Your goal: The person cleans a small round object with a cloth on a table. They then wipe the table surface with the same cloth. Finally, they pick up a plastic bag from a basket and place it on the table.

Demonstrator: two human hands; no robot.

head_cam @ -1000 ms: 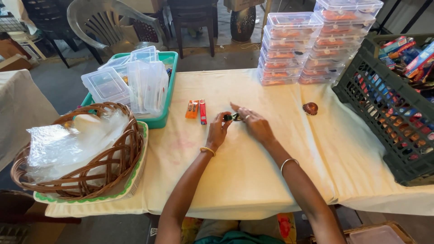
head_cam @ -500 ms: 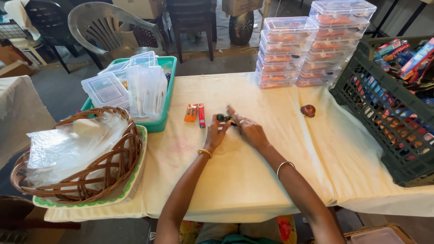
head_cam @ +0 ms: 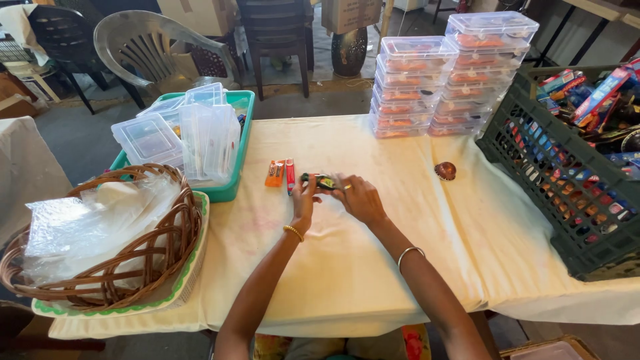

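A cream tablecloth [head_cam: 347, 280] is seen at centre frame. A small dark object with a yellow-green spot [head_cam: 320, 181] is shown at centre, beside orange [head_cam: 274, 173] and red [head_cam: 290, 175] packets. A teal tray [head_cam: 237, 143] is seen at upper left, a brown wicker basket [head_cam: 100, 267] at lower left, and a dark green crate [head_cam: 567, 180] at right.

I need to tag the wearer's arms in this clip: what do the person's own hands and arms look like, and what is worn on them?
Both forearms are bare, with no sleeves in view. The left hand has a gold beaded bracelet at the wrist. The right hand has a thin silver bangle further up the forearm. No gloves or watch show; whether rings are worn is too small to tell.
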